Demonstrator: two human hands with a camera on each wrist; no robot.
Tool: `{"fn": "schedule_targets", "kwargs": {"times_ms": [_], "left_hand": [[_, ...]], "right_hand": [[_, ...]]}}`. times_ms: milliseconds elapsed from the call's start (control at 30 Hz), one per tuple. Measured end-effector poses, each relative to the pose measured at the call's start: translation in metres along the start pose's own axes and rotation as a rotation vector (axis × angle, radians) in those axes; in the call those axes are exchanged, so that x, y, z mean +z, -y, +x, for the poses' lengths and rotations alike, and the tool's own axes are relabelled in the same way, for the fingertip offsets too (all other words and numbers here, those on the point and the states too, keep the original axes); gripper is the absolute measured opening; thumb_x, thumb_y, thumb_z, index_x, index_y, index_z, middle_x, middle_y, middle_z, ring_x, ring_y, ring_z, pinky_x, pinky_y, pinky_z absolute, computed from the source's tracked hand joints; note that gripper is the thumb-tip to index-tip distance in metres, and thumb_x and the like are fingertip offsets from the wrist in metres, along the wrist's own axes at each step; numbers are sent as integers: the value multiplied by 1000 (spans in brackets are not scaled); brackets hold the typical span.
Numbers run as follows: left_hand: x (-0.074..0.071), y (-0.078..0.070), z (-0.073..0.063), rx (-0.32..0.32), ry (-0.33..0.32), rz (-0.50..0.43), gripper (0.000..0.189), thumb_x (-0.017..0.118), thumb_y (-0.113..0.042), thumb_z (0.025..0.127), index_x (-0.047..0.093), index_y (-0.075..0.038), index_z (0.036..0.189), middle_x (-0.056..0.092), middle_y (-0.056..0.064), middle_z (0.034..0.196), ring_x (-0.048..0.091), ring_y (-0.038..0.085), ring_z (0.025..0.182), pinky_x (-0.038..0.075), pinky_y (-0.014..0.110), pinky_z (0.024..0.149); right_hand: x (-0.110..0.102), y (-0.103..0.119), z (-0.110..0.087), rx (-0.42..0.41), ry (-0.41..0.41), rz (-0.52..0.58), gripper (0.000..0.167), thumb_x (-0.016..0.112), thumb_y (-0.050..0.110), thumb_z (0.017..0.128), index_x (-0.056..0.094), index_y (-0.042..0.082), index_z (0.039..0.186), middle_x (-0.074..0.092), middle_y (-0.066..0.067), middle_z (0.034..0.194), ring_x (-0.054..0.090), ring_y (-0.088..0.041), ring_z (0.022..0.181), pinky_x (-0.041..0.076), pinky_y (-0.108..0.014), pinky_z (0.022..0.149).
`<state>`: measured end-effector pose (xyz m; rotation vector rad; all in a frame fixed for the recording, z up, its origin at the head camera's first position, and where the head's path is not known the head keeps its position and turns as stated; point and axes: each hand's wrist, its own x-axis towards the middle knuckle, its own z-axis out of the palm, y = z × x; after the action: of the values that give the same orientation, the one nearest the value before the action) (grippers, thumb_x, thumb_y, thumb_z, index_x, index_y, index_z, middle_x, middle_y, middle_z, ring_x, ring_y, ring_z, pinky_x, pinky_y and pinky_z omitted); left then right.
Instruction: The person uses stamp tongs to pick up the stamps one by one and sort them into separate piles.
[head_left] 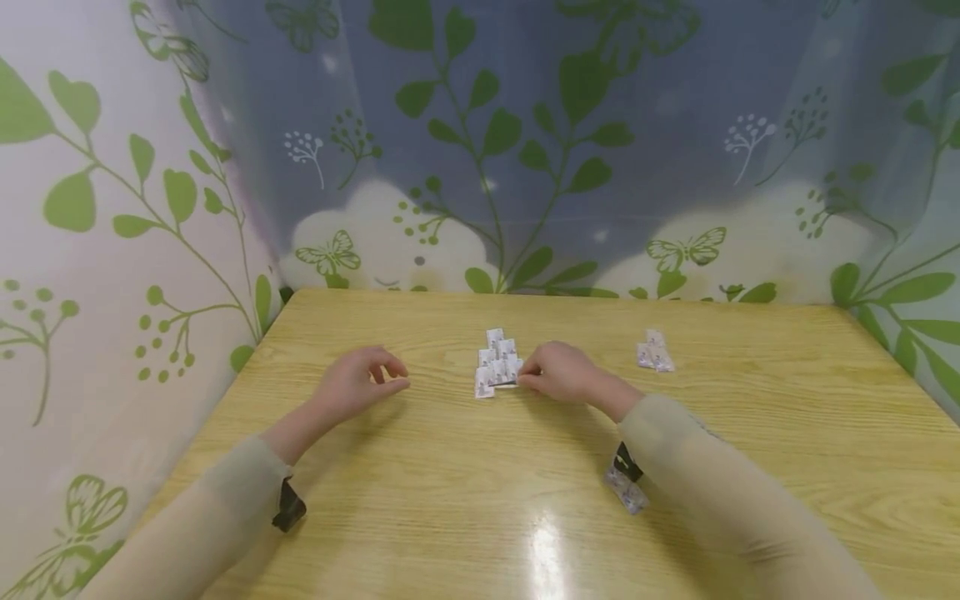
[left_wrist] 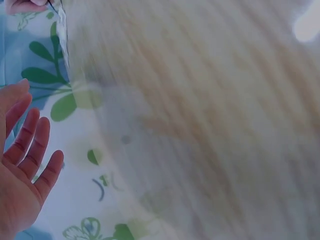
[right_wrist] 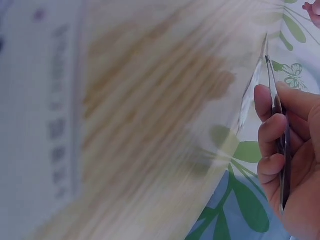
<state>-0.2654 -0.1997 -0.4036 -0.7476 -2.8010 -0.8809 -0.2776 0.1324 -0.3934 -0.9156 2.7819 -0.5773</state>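
Observation:
My right hand pinches a pair of metal tweezers, the fingers curled along its length. In the right wrist view the tweezers' slim tips point up and away from the hand, close over the small packets. A cluster of small white printed packets lies overlapping at the table's middle, directly left of that hand. My left hand hovers to the left of the cluster, holding nothing, its fingers loosely bent and spread apart in the left wrist view.
A smaller group of similar packets lies at the right back of the wooden table. Another packet is under the right forearm and looms blurred in the right wrist view. A leaf-patterned curtain hangs behind the table's far edge.

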Motion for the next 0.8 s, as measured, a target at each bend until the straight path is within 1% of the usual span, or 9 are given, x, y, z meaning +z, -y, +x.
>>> {"fn": "schedule_targets", "kwargs": {"times_ms": [133, 200, 267, 367, 500, 567, 667, 767, 800], "left_hand": [[-1, 2, -4, 4, -12, -9, 11, 77, -22, 85, 75, -13, 91, 67, -4, 88, 57, 11, 71, 46, 31, 60], [-1, 2, -4, 6, -15, -10, 11, 77, -21, 84, 75, -12, 91, 67, -3, 88, 57, 11, 71, 46, 30, 60], [0, 2, -4, 9, -15, -4, 10, 77, -21, 85, 75, -13, 90, 67, -3, 89, 57, 10, 71, 46, 30, 60], [2, -2, -1, 17, -8, -7, 10, 77, -22, 85, 75, -14, 91, 67, -4, 89, 57, 11, 72, 46, 31, 60], [9, -13, 6, 38, 10, -22, 11, 76, -24, 85, 75, -14, 92, 66, -5, 88, 57, 10, 72, 46, 31, 59], [13, -19, 11, 54, 19, -24, 11, 76, -24, 85, 75, -14, 92, 66, -6, 87, 57, 10, 72, 46, 30, 60], [21, -31, 18, 81, 37, -23, 11, 76, -24, 86, 75, -15, 92, 66, -7, 87, 57, 8, 72, 46, 29, 59], [30, -46, 26, 120, 57, -29, 11, 76, -24, 86, 74, -16, 92, 65, -9, 87, 56, 7, 71, 46, 28, 60], [33, -52, 29, 133, 70, -36, 10, 75, -24, 86, 74, -17, 93, 64, -9, 87, 56, 7, 71, 46, 28, 60]], "right_hand": [[1, -1, -1, 23, 5, 3, 20, 61, 19, 96, 76, 9, 87, 61, 4, 65, 42, -8, 53, 41, -29, 62], [1, -2, -3, 30, 0, 5, 20, 62, 20, 96, 77, 8, 94, 64, 3, 67, 44, -9, 55, 42, -30, 63], [-1, -3, -7, 33, -8, 10, 19, 62, 20, 96, 77, 7, 97, 64, 4, 68, 45, -9, 56, 42, -30, 64], [-5, -8, -16, 10, -23, 11, 19, 62, 19, 96, 77, 8, 93, 61, 6, 66, 43, -9, 56, 41, -31, 63], [-13, -17, -33, -41, -47, 16, 19, 61, 17, 96, 76, 9, 89, 62, 7, 66, 47, -7, 55, 42, -30, 60], [-18, -22, -43, -47, -56, 32, 19, 60, 17, 97, 76, 8, 91, 65, 6, 69, 51, -5, 56, 44, -29, 58], [-26, -28, -59, -20, -65, 48, 19, 60, 18, 97, 76, 8, 95, 67, 3, 74, 53, -5, 57, 44, -29, 55], [-33, -35, -78, 9, -78, 61, 19, 60, 20, 98, 75, 7, 99, 67, 2, 75, 45, -7, 51, 39, -28, 51], [-35, -37, -85, 15, -82, 66, 19, 60, 20, 98, 75, 7, 100, 67, 2, 76, 45, -7, 51, 38, -28, 51]]}}
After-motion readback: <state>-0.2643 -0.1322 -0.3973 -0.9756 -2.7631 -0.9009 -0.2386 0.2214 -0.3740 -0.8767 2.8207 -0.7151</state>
